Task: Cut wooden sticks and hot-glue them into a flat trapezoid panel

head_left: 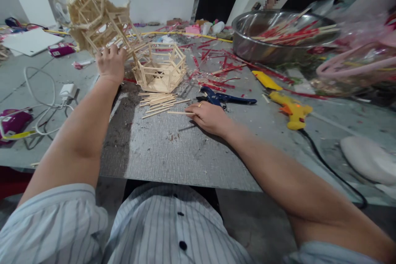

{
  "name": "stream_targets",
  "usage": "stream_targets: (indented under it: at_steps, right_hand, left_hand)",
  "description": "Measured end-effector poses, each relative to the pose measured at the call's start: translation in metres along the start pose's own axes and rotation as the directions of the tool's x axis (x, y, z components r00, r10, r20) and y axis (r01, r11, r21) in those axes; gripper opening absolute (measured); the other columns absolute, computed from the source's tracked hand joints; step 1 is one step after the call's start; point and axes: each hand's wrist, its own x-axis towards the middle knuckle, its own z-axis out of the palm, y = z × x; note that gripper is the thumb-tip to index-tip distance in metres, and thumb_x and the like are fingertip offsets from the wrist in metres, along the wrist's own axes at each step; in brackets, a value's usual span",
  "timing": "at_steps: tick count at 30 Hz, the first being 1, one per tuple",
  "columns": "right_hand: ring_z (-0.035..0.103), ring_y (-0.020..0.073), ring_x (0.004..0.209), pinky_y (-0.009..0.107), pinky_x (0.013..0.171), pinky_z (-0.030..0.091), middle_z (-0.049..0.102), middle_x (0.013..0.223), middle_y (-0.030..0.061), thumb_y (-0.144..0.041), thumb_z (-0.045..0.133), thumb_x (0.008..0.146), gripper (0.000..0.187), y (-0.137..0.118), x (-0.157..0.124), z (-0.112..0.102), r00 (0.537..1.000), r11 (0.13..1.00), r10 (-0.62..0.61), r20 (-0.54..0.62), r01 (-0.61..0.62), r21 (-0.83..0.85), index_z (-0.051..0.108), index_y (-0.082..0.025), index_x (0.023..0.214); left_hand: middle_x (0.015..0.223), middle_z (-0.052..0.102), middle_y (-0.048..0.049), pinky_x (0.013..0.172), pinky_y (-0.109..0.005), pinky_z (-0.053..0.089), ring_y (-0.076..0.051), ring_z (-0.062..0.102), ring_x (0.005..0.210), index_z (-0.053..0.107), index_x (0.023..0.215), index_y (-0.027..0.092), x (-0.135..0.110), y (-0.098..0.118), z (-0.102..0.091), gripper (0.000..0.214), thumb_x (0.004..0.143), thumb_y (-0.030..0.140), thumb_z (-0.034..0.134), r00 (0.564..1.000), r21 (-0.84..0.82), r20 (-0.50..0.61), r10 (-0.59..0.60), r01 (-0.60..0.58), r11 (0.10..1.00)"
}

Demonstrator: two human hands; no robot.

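Observation:
My left hand (111, 64) is closed on the lower edge of a tilted pagoda-like model (95, 22) built of thin wooden sticks. Joined to it or touching it, I cannot tell which, is an open six-sided stick frame (161, 68) resting on the table. My right hand (212, 119) pinches one thin wooden stick (179, 113), which points left, just above the board. Just behind that hand lies a dark blue hand cutter (229, 98). In front of the six-sided frame, loose wooden sticks (157, 101) lie in a small pile.
A yellow glue gun (291, 109) lies to the right, its black cord running toward the table edge. Behind it stands a steel basin (262, 43) of sticks and red wrappers. Red scraps (222, 74) litter the middle. White cables and a charger (68, 90) lie left.

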Motion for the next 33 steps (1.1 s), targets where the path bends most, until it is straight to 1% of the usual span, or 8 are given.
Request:
stream_targets:
  at_steps: [7, 10, 14, 19, 22, 27, 29, 33]
  right_hand:
    - [0.065, 0.0264, 0.111, 0.038, 0.093, 0.051, 0.072, 0.126, 0.0125, -0.025, 0.045, 0.102, 0.037, 0.002, 0.0, 0.004, 1.0, 1.0, -0.019, -0.023, 0.018, -0.023, 0.074, -0.015, 0.121]
    - [0.065, 0.0251, 0.109, 0.037, 0.092, 0.051, 0.073, 0.125, 0.0124, -0.026, 0.045, 0.102, 0.036, 0.004, 0.0, 0.007, 0.998, 0.999, -0.04, -0.041, 0.039, -0.033, 0.074, -0.016, 0.12]
    - [0.065, 0.0252, 0.11, 0.037, 0.092, 0.051, 0.072, 0.127, 0.0124, -0.026, 0.044, 0.102, 0.037, 0.004, 0.0, 0.007, 0.999, 0.999, -0.029, -0.027, 0.029, -0.027, 0.074, -0.017, 0.122]
    - [0.065, 0.0263, 0.112, 0.039, 0.095, 0.052, 0.072, 0.125, 0.0134, -0.027, 0.046, 0.102, 0.036, 0.005, 0.0, 0.006, 0.999, 1.0, -0.03, -0.035, 0.029, -0.007, 0.074, -0.016, 0.121]
    - [0.065, 0.0268, 0.113, 0.039, 0.096, 0.052, 0.072, 0.126, 0.0137, -0.026, 0.046, 0.102, 0.036, 0.004, 0.0, 0.006, 0.999, 1.0, -0.028, -0.027, 0.028, -0.008, 0.074, -0.015, 0.122]
    - [0.064, 0.0261, 0.114, 0.038, 0.095, 0.051, 0.071, 0.129, 0.0126, -0.025, 0.047, 0.101, 0.035, -0.001, -0.001, 0.001, 1.0, 1.0, -0.004, 0.007, 0.004, -0.017, 0.074, -0.017, 0.123]
    - [0.064, 0.0261, 0.115, 0.038, 0.095, 0.051, 0.071, 0.13, 0.0122, -0.024, 0.047, 0.101, 0.035, -0.002, -0.001, -0.001, 1.0, 1.0, 0.002, 0.012, -0.002, -0.015, 0.073, -0.017, 0.123]
    - [0.065, 0.0263, 0.113, 0.038, 0.094, 0.051, 0.071, 0.129, 0.0115, -0.023, 0.046, 0.101, 0.035, 0.0, -0.001, 0.002, 1.0, 1.0, -0.011, -0.002, 0.011, -0.025, 0.074, -0.017, 0.122]
  left_hand:
    - [0.145, 0.056, -0.0119, 0.106, -0.054, 0.022, -0.028, 0.04, 0.13, 0.058, 0.13, 0.019, -0.009, 0.0, -0.001, 0.047, 0.1, 0.028, 0.023, 0.999, 0.134, 0.053, -0.002, -0.005, 0.991]
    - [0.142, 0.058, -0.0147, 0.103, -0.053, 0.028, -0.03, 0.043, 0.131, 0.06, 0.127, 0.017, -0.014, 0.003, -0.001, 0.046, 0.099, 0.023, 0.024, 0.999, 0.185, 0.051, -0.002, -0.008, 0.983]
    - [0.142, 0.059, -0.0134, 0.102, -0.051, 0.032, -0.03, 0.048, 0.128, 0.062, 0.125, 0.017, -0.017, 0.002, 0.001, 0.043, 0.1, 0.024, 0.027, 0.999, 0.191, 0.035, -0.001, -0.006, 0.982]
    - [0.141, 0.06, -0.0096, 0.105, -0.052, 0.033, -0.029, 0.044, 0.131, 0.063, 0.122, 0.019, -0.011, -0.007, -0.005, 0.037, 0.099, 0.02, 0.034, 0.998, 0.134, -0.021, -0.056, 0.058, 0.989]
    - [0.138, 0.061, -0.008, 0.104, -0.054, 0.037, -0.03, 0.044, 0.13, 0.066, 0.117, 0.02, -0.005, -0.011, -0.014, 0.03, 0.095, 0.016, 0.045, 0.992, 0.104, -0.06, -0.108, 0.114, 0.988]
    - [0.137, 0.062, -0.0078, 0.104, -0.06, 0.04, -0.033, 0.048, 0.13, 0.067, 0.118, 0.015, 0.011, -0.019, -0.027, 0.036, 0.084, 0.006, 0.061, 0.967, -0.002, -0.162, -0.196, 0.199, 0.98]
    - [0.131, 0.065, -0.0089, 0.104, -0.063, 0.04, -0.034, 0.053, 0.124, 0.067, 0.117, 0.013, 0.016, -0.027, -0.03, 0.033, 0.085, 0.009, 0.063, 0.957, -0.028, -0.175, -0.233, 0.232, 0.972]
    - [0.118, 0.069, -0.0059, 0.105, -0.054, 0.04, -0.028, 0.058, 0.112, 0.069, 0.106, 0.015, 0.018, -0.047, -0.036, 0.023, 0.084, 0.013, 0.064, 0.95, -0.057, -0.158, -0.271, 0.265, 0.962]
